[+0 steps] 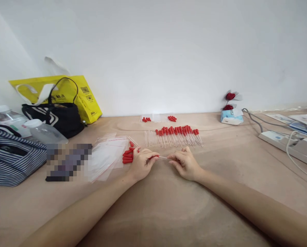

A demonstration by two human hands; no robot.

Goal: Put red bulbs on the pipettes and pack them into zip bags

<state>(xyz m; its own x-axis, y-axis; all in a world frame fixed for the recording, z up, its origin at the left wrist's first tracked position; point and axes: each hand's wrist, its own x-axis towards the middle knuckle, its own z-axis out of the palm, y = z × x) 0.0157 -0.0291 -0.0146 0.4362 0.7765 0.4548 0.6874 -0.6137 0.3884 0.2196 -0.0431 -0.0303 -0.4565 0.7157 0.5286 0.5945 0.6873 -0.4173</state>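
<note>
Between my hands runs a thin clear tube (pixel 163 157), level above the table. My left hand (pixel 142 163) pinches a red rubber bulb (pixel 155 156) at the tube's left end. The tube's other end is held in the closed fingers of my right hand (pixel 184 163). Beside my left hand lie several loose red bulbs (pixel 127 158). Beyond my hands is a row of clear tubes with red bulbs (pixel 179 134), with several bare clear tubes (pixel 150 138) at its left end.
Clear plastic bags (pixel 108 156) lie left of the loose bulbs. Farther left are a blurred dark object (pixel 69 163), a striped pouch (pixel 14 157), bottles, a black bag (pixel 58 118) and a yellow bag (pixel 89 103). A tissue pack (pixel 231 117) and power strip (pixel 284 144) are right.
</note>
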